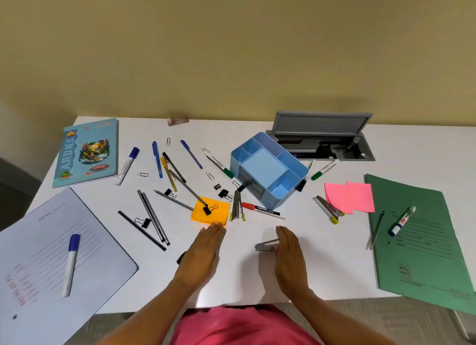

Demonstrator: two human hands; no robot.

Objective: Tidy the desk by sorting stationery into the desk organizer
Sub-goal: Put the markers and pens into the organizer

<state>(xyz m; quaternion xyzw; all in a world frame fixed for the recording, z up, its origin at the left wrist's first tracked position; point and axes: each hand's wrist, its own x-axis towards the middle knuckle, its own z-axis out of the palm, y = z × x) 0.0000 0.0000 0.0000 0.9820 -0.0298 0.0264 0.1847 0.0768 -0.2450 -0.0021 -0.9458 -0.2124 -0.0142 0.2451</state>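
Note:
A light blue desk organizer [268, 168] with several compartments stands at the middle of the white desk. Pens, markers, pencils, paper clips and binder clips lie scattered to its left and front. An orange sticky pad [210, 212] carries a black binder clip. A red marker [260, 208] lies in front of the organizer. My left hand [202, 254] rests flat and empty, its fingertips just below the orange pad. My right hand [289, 257] stands on edge, empty, beside a small metal stapler [265, 245] that it partly hides.
A teal notebook [87, 151] lies at the far left, a pale file [51, 262] with a blue marker near left. Pink sticky notes [353, 196] and a green folder [417, 239] with a marker lie right. An open grey cable hatch [322, 138] sits behind the organizer.

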